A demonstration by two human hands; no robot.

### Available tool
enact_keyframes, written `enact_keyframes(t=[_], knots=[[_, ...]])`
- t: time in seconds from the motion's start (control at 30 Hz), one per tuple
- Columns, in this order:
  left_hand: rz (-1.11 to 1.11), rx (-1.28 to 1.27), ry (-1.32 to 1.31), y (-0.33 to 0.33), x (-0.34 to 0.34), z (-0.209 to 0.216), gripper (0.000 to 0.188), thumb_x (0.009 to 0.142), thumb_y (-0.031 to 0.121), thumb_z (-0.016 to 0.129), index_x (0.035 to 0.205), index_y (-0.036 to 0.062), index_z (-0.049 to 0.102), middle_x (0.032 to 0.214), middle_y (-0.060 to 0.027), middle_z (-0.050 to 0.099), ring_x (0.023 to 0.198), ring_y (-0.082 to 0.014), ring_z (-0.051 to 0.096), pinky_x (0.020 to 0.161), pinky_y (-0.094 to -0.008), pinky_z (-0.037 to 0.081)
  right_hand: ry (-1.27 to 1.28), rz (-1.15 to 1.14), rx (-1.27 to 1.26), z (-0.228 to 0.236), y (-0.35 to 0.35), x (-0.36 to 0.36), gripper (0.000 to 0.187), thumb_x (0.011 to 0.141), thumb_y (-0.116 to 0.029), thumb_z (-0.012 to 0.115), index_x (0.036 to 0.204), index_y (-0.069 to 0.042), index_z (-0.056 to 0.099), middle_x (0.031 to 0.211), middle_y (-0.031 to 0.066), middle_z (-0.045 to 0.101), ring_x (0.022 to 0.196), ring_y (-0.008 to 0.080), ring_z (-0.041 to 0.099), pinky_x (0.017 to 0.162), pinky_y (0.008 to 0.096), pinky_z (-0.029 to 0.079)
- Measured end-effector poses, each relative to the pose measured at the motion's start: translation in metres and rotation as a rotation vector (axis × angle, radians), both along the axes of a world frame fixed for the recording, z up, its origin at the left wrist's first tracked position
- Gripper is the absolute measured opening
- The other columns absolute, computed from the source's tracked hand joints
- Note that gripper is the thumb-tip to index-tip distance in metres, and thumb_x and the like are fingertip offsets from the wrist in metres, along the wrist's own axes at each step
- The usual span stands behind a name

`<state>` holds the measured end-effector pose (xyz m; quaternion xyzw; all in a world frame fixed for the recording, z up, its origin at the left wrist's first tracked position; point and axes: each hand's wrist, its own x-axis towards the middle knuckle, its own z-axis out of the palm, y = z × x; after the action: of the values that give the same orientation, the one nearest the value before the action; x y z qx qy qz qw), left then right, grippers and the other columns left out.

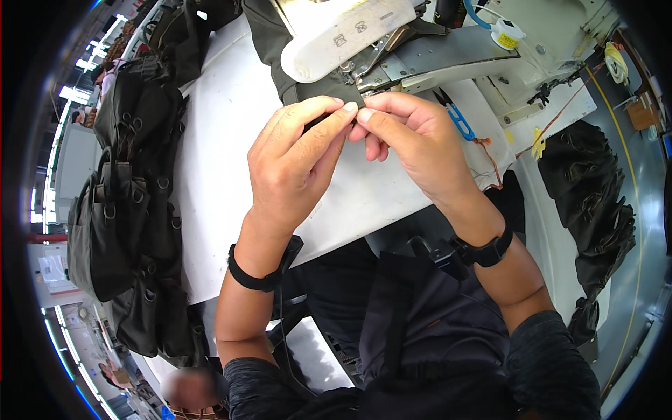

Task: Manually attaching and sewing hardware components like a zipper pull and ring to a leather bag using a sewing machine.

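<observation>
Dark olive fabric [269,38] runs down from the top of the table and passes under the head of a sewing machine [350,38]. Its near edge lies between my hands, just in front of the machine's metal arm. My left hand [297,143] pinches that edge with thumb and index finger, the other fingers curled over. From the other side my right hand [413,133] meets it, thumb and index finger pressed together on the same edge. The fingertips of both hands nearly touch, and they cover the exact bit they hold.
Blue thread snips [458,119] lie right of my right hand, with orange cord beside them. Dark bags [119,203] with metal rings hang along the table's left side. More dark fabric pieces [584,189] are piled at the right. A white thread cone [616,66] stands farther right.
</observation>
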<state>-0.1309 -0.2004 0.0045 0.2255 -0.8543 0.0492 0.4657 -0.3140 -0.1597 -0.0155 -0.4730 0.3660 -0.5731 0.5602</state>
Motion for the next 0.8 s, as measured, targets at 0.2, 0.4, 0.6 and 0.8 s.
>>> enact_keyframes(t=[0.2, 0.4, 0.6, 0.8], knots=[[0.02, -0.033, -0.033, -0.002, -0.001, 0.002, 0.032, 0.073, -0.004, 0.083, 0.103, 0.0058, 0.077, 0.101, -0.0062, 0.072, 0.083, -0.0233, 0.069, 0.068, -0.0322, 0.055, 0.012, -0.002, 0.011, 0.001, -0.001, -0.003, 0.019, 0.104, -0.014, 0.058, 0.108, 0.0, 0.072, 0.089, 0.004, 0.073, 0.07, 0.0066, 0.061, 0.067, 0.0217, 0.048], [0.005, -0.017, -0.005, -0.001, -0.003, 0.001, 0.031, 0.073, -0.005, 0.082, 0.102, 0.0041, 0.076, 0.103, -0.0085, 0.073, 0.085, -0.0245, 0.07, 0.07, -0.0328, 0.055, -0.016, 0.014, 0.03, 0.005, -0.002, -0.003, 0.021, 0.105, -0.016, 0.057, 0.103, -0.001, 0.072, 0.088, 0.0042, 0.072, 0.07, 0.007, 0.06, 0.066, 0.0222, 0.048], [0.016, 0.017, 0.014, 0.0, -0.006, -0.001, 0.032, 0.076, -0.006, 0.08, 0.106, 0.0035, 0.073, 0.108, -0.0107, 0.073, 0.093, -0.0273, 0.071, 0.078, -0.0343, 0.057, -0.087, -0.009, 0.031, 0.002, -0.004, 0.004, 0.023, 0.106, -0.021, 0.06, 0.099, -0.002, 0.072, 0.084, 0.0033, 0.07, 0.067, 0.0069, 0.059, 0.063, 0.0221, 0.048], [0.0, 0.219, 0.009, 0.006, -0.001, 0.009, 0.032, 0.078, -0.004, 0.079, 0.109, 0.0035, 0.072, 0.11, -0.0113, 0.073, 0.1, -0.0286, 0.07, 0.085, -0.0363, 0.056, -0.011, -0.096, 0.004, 0.004, -0.005, 0.009, 0.027, 0.103, -0.023, 0.062, 0.089, -0.002, 0.071, 0.077, 0.0013, 0.068, 0.063, 0.0054, 0.057, 0.059, 0.0212, 0.046]])
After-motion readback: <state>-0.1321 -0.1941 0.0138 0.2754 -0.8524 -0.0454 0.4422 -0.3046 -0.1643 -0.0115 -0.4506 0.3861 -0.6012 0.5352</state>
